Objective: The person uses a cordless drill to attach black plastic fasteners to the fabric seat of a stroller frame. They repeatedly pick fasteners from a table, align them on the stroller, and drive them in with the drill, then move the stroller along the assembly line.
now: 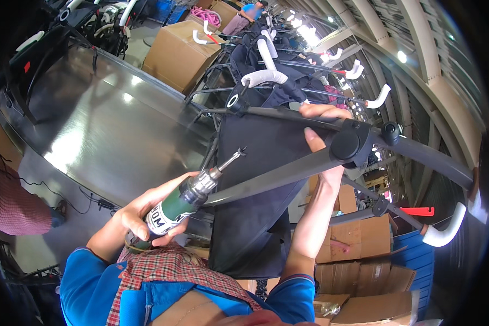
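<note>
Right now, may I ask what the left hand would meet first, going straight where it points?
Green drill leading, the left hand would probably meet the black fabric first; depth is unclear, so perhaps the upper grey tube.

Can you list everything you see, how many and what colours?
drill: one, green and silver, left hand
tube frame: one, grey with black joints, right of centre
fabric: count unclear, black, below the frame
metal table: one, silver, left
curved handles: several, white, top and right
flat strip: one, red, right
cardboard boxes: several, brown, top and lower right
other people: two, blue and pink clothes, top and left
right hand: one, bare, on the frame
</note>
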A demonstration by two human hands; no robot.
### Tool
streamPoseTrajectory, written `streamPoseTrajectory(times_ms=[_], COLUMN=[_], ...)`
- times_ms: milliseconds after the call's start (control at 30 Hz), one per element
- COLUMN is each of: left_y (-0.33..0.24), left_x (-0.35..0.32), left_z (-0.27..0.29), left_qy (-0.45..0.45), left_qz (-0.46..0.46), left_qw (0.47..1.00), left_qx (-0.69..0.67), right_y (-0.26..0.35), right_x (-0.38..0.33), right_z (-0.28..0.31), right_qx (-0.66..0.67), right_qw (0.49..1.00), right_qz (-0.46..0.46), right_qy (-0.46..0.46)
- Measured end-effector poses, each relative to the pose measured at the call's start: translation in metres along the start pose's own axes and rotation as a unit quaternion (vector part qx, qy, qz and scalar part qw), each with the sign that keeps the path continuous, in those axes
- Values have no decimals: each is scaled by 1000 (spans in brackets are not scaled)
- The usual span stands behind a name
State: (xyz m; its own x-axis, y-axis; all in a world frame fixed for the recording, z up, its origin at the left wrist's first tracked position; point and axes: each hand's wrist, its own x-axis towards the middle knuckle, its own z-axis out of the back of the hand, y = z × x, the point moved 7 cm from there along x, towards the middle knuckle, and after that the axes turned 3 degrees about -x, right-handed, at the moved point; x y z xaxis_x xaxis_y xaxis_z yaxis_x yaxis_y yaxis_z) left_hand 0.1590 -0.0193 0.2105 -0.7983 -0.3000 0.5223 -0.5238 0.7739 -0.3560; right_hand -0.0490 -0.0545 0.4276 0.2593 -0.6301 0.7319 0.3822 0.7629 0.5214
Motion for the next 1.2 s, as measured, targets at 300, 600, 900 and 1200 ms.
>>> streamPoseTrajectory(times_ms=[300, 600, 900, 1200], left_y=[-18, -23, -13, 4], left_x=[53, 90, 100, 99], left_z=[-6, -21, -42, -52], left_qy=[-3, -4, -28, -2], left_qz=[-20, 36, 21, 77], left_qw=[990, 966, 958, 996], left_qx=[140, 255, 283, -48], right_y=[7, 19, 17, 16], right_x=[-2, -16, -21, -24], right_z=[9, 21, 20, 23], right_qx=[-164, -194, -226, -213], right_qw=[982, 978, 973, 975], right_qz=[-40, -30, 7, 10], right_qy=[-88, -69, -54, -67])
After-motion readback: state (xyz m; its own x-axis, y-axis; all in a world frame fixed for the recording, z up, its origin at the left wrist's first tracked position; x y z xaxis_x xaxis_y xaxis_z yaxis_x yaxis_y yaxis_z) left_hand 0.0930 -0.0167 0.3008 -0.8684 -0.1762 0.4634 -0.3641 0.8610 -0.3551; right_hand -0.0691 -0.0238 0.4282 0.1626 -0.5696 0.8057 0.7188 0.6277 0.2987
